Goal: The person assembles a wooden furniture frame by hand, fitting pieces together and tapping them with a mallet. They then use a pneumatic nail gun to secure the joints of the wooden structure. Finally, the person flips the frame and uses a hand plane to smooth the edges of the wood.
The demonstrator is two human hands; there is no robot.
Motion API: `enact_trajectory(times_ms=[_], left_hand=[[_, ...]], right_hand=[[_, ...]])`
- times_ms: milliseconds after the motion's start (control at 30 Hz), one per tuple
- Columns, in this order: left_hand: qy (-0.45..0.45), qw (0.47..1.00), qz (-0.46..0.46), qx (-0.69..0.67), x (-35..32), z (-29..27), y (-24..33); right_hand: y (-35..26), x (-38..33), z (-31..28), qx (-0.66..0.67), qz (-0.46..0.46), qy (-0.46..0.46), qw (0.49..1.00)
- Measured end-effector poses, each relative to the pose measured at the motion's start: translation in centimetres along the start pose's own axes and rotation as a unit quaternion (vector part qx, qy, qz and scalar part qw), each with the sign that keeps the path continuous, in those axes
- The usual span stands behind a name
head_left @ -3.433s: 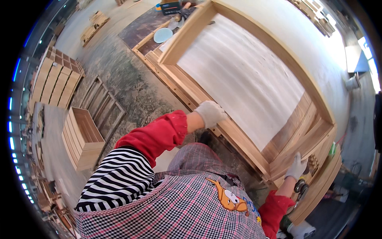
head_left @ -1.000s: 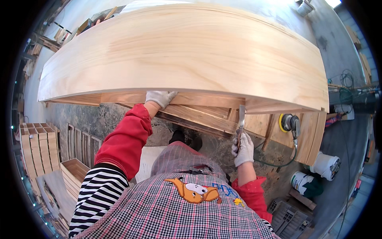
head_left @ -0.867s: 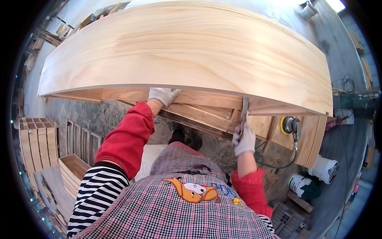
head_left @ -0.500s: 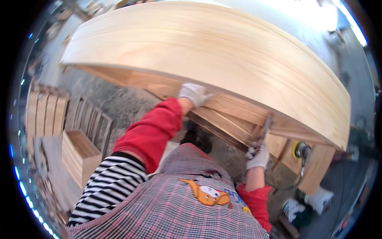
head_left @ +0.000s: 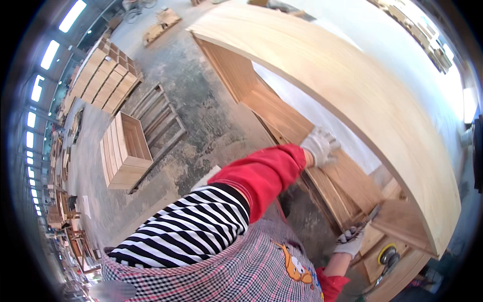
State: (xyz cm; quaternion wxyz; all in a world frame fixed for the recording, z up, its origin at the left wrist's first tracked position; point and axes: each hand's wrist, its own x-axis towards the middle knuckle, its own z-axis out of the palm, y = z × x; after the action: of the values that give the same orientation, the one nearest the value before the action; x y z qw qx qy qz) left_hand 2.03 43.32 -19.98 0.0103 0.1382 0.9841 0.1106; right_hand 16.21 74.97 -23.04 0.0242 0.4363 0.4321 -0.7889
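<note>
A large pale wooden cabinet with an open inside spans the upper right. My left hand, in a white glove, reaches over the inner wooden panel, fingers spread and nothing in its grasp. In a glove with dark finger patches, my right hand is closed round a slim tool with a flat metallic tip; its handle is hidden by the fingers. That tip is beside the inner edge of the cabinet's right end. Whether it touches the wood, I cannot tell.
A sander with a yellow pad and a hose rests near my right hand. Left on the floor are a wooden drawer box, a slatted pallet and stacked drawer units. More boards lie farther back.
The view has swung left, showing more floor and the cabinet's inside. My left hand has moved along the panel toward the right hand, its fingers more spread. The right hand keeps the tool.
</note>
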Motion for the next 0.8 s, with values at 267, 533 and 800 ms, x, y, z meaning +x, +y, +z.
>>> enact_trajectory(times_ms=[267, 533, 800], left_hand=[[-0.064, 0.994, -0.017, -0.091, -0.8, -2.1, -1.1], [0.022, 0.965, 0.134, -0.226, -1.6, -1.2, -4.7], [0.004, 0.888, 0.252, -0.384, -12.6, -4.9, -16.1]], right_hand=[[0.5, 1.6, 5.7, 0.023, -0.017, 0.02, 0.999], [-2.1, 1.3, 4.4, 0.162, 0.119, -0.357, 0.912], [-0.2, -4.8, 13.8, -0.218, -0.137, 0.024, 0.966]])
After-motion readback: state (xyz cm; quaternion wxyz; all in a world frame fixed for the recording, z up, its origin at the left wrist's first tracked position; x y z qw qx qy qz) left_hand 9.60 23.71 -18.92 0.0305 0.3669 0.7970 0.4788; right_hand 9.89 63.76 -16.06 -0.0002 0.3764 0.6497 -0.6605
